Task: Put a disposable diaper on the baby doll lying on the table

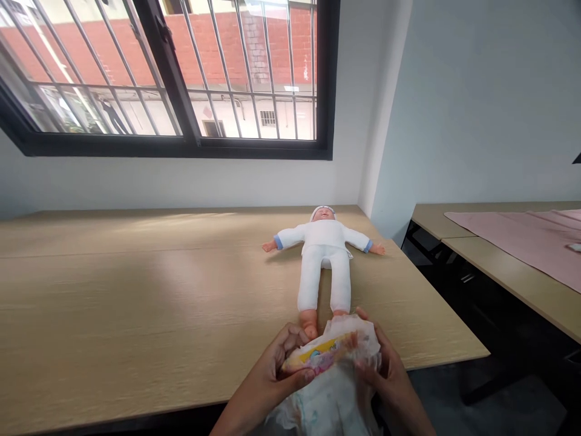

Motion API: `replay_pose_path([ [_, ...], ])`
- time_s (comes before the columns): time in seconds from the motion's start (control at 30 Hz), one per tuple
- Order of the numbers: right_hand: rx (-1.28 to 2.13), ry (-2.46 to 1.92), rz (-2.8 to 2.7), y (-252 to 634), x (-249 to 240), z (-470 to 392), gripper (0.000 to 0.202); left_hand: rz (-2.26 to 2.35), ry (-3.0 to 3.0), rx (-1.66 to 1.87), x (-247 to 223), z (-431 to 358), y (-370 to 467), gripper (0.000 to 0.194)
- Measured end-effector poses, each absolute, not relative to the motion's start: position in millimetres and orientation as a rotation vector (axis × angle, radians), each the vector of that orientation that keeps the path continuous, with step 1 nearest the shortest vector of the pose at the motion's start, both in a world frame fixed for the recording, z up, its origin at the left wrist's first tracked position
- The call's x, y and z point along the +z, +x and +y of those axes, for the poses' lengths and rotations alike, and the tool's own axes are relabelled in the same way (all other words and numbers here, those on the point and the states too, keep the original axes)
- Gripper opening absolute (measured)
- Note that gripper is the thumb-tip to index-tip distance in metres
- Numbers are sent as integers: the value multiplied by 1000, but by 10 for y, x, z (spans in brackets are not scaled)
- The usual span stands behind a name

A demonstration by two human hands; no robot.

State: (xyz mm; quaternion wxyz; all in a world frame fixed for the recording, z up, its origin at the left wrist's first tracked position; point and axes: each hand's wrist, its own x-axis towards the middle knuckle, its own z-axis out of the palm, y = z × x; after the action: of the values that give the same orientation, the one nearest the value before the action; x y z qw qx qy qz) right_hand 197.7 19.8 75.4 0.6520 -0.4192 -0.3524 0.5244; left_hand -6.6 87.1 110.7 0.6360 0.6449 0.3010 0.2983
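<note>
A white diaper with a yellow and pink printed band hangs between my hands at the bottom centre, below the table's front edge in view. My left hand pinches its left side, thumb on the printed band. On the right side, my right hand grips the gathered edge; its fingers are partly blurred. Just beyond the diaper, a baby doll in a white outfit with blue cuffs lies on its back on the table, arms spread, feet towards me. The diaper's top edge overlaps one of its feet.
To the right, across a dark gap, stands a second table with a pink cloth over it. A barred window is in the wall behind the doll's table.
</note>
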Motion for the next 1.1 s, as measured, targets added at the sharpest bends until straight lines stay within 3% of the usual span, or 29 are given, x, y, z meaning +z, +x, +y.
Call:
replay_pose_path([
  [0.13, 1366, -949, -808, 1996, 560, 185, 71, 711, 1491, 777, 1084, 846, -41, 33],
  [0.33, 1212, -1024, -725, 1888, 647, 213, 57, 712, 1441, 813, 1043, 704, -2, 41],
  [0.53, 1013, -1073, -751, 1933, 804, 183, 83, 673, 1356, 786, 1115, 754, -54, 55],
  [0.67, 971, -1117, -748, 2019, 794, 178, 82, 807, 1439, 631, 1166, 848, -129, 31],
  [0.8, 984, -1115, -772, 2046, 722, 179, 79, 824, 1501, 697, 1159, 830, -121, 40],
  [1.1, 995, -1089, -669, 2076, 705, 186, 84, 911, 1257, 943, 1127, 744, 102, 37],
])
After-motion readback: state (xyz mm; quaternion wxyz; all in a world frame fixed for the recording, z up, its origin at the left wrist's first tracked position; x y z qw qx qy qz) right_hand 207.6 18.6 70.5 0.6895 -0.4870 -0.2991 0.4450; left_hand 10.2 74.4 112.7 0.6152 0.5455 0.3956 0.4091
